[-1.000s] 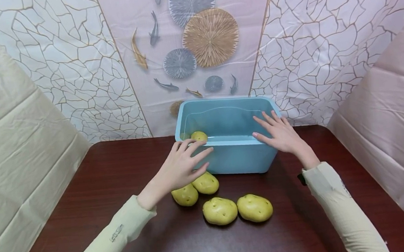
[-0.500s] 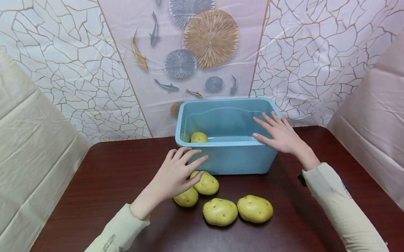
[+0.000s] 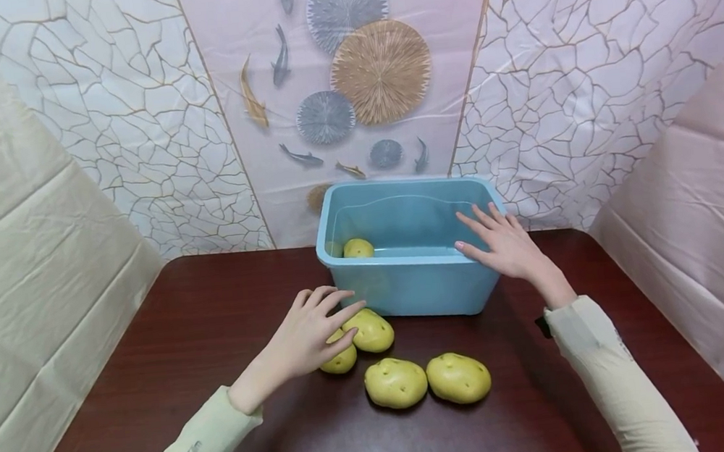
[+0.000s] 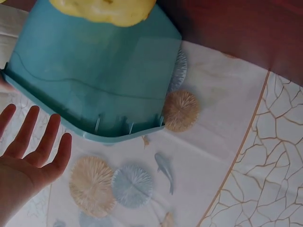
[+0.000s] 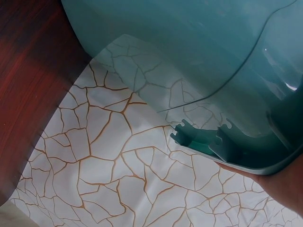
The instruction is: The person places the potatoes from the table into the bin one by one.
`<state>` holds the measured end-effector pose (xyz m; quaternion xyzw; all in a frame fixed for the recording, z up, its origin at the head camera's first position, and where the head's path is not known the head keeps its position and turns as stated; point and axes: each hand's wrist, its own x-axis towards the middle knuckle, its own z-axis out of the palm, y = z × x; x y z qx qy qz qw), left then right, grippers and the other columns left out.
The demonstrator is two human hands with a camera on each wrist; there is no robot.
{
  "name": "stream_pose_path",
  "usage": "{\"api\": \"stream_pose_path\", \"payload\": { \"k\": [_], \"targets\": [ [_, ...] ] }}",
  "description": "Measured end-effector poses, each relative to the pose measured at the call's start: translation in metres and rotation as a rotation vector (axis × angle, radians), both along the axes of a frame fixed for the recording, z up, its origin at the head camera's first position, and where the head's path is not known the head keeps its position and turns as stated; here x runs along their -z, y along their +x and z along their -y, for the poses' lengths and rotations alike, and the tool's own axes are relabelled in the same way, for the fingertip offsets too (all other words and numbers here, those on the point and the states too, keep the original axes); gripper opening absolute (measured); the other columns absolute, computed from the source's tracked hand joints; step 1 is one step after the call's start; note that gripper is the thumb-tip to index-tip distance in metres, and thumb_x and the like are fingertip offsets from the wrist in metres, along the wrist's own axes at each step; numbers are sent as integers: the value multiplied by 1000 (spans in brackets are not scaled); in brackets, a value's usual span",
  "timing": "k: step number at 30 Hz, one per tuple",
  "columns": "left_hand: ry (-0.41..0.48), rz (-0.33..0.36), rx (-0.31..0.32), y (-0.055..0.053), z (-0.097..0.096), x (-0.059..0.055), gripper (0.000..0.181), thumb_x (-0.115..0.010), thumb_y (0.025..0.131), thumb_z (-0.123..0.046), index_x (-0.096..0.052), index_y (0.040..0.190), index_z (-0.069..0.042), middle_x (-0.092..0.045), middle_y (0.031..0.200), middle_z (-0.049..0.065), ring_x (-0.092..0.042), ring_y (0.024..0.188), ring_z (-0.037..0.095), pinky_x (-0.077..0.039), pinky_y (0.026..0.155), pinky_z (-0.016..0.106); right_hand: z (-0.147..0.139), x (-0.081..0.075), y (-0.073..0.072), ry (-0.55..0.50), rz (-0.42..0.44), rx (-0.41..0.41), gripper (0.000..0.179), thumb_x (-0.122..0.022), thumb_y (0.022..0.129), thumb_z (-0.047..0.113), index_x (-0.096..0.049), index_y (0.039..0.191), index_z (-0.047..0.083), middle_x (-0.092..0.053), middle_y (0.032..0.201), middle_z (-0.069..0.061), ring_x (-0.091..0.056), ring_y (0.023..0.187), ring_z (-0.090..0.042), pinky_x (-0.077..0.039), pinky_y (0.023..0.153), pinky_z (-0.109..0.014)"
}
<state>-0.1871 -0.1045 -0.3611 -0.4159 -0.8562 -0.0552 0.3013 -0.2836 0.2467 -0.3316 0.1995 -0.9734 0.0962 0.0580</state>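
My left hand [image 3: 307, 337] hovers with spread, slightly bent fingers over two yellow potatoes beside the blue plastic bin [image 3: 416, 286]. One potato [image 3: 374, 332] lies against the bin's front; the other potato [image 3: 341, 362] is partly hidden by the hand. In the left wrist view the bin's wall [image 4: 94, 71] fills the upper left, with a potato [image 4: 104, 10] before it. My right hand [image 3: 506, 247] lies with straight fingers across the bin's right rim; its edge shows at the rim in the right wrist view. A single potato [image 3: 358, 248] sits inside, at the bin's left end.
Nearer the front of the dark red table [image 3: 258, 440] lie two more potatoes side by side, the left potato [image 3: 395, 383] touching the right potato [image 3: 459, 378]. A patterned cloth [image 3: 330, 163] hangs behind the bin. Pale cloth walls [image 3: 48, 300] close in both sides.
My left hand has drawn back from the bin's front left rim, down and left, to above the two potatoes there. My right hand has stayed on the right rim.
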Motion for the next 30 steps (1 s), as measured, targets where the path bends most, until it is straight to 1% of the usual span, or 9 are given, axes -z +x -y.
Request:
{"api": "stream_pose_path", "payload": {
  "k": [4,13,20,25,30],
  "targets": [
    [-7,14,-3,1,2,5,37,-61,80,-28,-59,116,-20,-59,112,2,-50,102,21,-38,77,37,-2,0,2,0,2,6,71,-33,87,60,-16,144,21,-10,149,-17,1,136,-40,-2,104,-61],
    [-23,68,-43,2,15,14,34,-58,82,-29,-60,115,-20,-59,112,1,-51,101,21,-39,78,38,-2,0,2,-10,5,0,71,-33,87,59,-16,144,21,-9,150,-16,3,136,-39,-1,104,-61],
    [-49,68,-63,3,24,25,37,-57,83,-32,-59,117,-20,-59,112,1,-51,102,21,-39,79,38,-2,-2,0,-9,-1,-4,71,-32,87,60,-17,144,20,-9,149,-16,3,136,-39,-2,104,-61],
    [-45,70,-51,2,28,32,37,-58,82,-33,-59,117,-19,-60,112,2,-52,102,22,-40,78,39,-1,-1,0,-6,2,-2,70,-32,87,60,-16,144,21,-9,150,-16,3,136,-39,-1,104,-61],
    [-48,65,-47,3,30,37,38,-61,80,-32,-59,116,-19,-60,112,1,-52,102,20,-39,76,38,-1,0,0,-6,5,-1,71,-32,87,60,-17,144,20,-9,150,-16,3,136,-39,-1,105,-60]
  ]
}}
